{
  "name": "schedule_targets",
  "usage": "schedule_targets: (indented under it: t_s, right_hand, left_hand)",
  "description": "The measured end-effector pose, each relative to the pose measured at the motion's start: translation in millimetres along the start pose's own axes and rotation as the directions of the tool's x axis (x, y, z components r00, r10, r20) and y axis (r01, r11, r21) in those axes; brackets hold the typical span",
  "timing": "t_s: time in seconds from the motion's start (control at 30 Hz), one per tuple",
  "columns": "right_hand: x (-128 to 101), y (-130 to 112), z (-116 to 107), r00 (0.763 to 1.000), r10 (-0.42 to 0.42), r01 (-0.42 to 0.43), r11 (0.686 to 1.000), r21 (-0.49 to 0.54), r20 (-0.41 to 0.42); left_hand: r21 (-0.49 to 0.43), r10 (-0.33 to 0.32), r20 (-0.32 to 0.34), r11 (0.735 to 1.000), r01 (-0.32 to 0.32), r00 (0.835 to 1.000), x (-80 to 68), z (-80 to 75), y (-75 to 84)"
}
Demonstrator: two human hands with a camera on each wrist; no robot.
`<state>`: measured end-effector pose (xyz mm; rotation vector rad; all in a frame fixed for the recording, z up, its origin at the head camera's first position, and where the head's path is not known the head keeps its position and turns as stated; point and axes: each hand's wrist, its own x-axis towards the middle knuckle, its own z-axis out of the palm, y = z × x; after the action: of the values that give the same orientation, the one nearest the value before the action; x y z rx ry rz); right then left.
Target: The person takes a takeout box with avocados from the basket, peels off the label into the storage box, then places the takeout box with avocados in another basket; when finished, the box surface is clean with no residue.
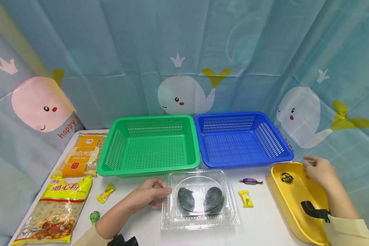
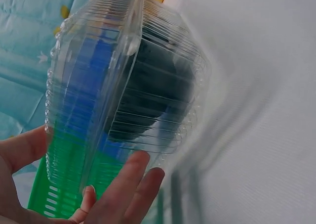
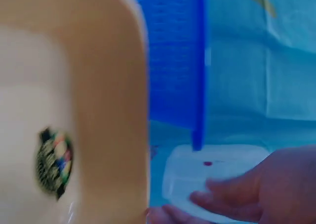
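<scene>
clear clamshell box [image 1: 200, 200] holds two dark pieces, left hand [image 1: 147, 196] touching it.

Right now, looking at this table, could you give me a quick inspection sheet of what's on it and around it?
Surface: white table, partly bare at the front.
Job's things: clear plastic clamshell box holding two dark lumps; yellow tray at the right edge.
Clutter: green basket and blue basket side by side, both empty; two noodle bags at left; small wrapped sweets scattered about.
Hands: left hand touches the box's left edge; right hand rests at the tray's far rim.
Cables: nothing seen.
Surroundings: blue whale-print curtain behind and on both sides.
</scene>
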<state>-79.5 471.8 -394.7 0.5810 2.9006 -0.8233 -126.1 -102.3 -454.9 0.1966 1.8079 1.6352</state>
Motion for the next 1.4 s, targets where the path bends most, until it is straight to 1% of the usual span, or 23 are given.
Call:
schedule_targets:
  t_s: [0.13,0.27,0.4,0.5,0.67,0.87,0.93,1.0,1.13,1.23,1.33,1.4]
  right_hand:
    - [8.4,-7.9,1.0,1.0,-0.007,0.007,0.99,0.144,0.002]
    - [20.0,-11.1,5.6,1.0,0.02,-0.021,0.979,0.204,0.006]
    - [28.1,-12.0,10.5,1.0,0.011,-0.008,0.979,0.205,-0.014]
    - [31.7,-14.0,13.4,1.0,-0.014,0.019,0.98,0.198,-0.024]
    - [34.9,-17.0,16.4,0.999,-0.031,0.033,0.982,0.185,-0.012]
    - [35.7,-17.9,19.5,1.0,-0.01,0.011,0.982,0.19,-0.004]
    - [35.7,-18.6,20.1,1.0,-0.006,0.007,0.981,0.194,-0.005]
    - [35.4,-20.0,19.3,1.0,-0.007,0.008,0.985,0.174,-0.009]
    - [35.3,-23.8,16.7,1.0,-0.016,0.019,0.99,0.138,-0.02]
    - [35.7,-26.2,16.7,1.0,-0.019,0.022,0.992,0.126,-0.025]
    - [35.5,-27.7,17.8,1.0,-0.004,0.005,0.991,0.13,-0.013]
    - [35.3,-28.6,18.4,1.0,0.012,-0.011,0.991,0.135,-0.006]
  left_hand:
    - [0.009,-0.01,0.003,1.0,0.01,1.0,0.0,-0.5,1.5]
    - [0.014,-0.013,0.001,1.0,0.013,1.0,-4.1,1.4,0.9]
    - [0.022,-0.019,-0.011,1.0,0.019,1.0,-13.0,8.9,1.8]
    - [0.012,-0.025,-0.018,1.0,0.025,1.0,-20.7,16.2,7.7]
    - [-0.003,-0.01,-0.03,1.0,0.01,0.999,-31.7,25.2,23.8]
    - [-0.024,0.013,-0.019,1.0,-0.013,1.0,-38.5,30.7,49.2]
    - [-0.038,0.018,-0.02,0.999,-0.018,1.0,-38.9,31.3,57.9]
    - [-0.043,0.016,-0.029,0.999,-0.018,0.999,-38.8,30.8,67.9]
    - [-0.029,0.02,-0.071,0.999,-0.022,0.997,-35.4,26.4,89.8]
    - [-0.009,0.025,-0.104,1.0,-0.026,0.994,-28.0,20.3,103.4]
    - [0.004,0.025,-0.116,1.0,-0.025,0.993,-16.0,13.3,113.6]
    - [0.001,0.013,-0.12,1.0,-0.013,0.993,-7.4,8.9,118.8]
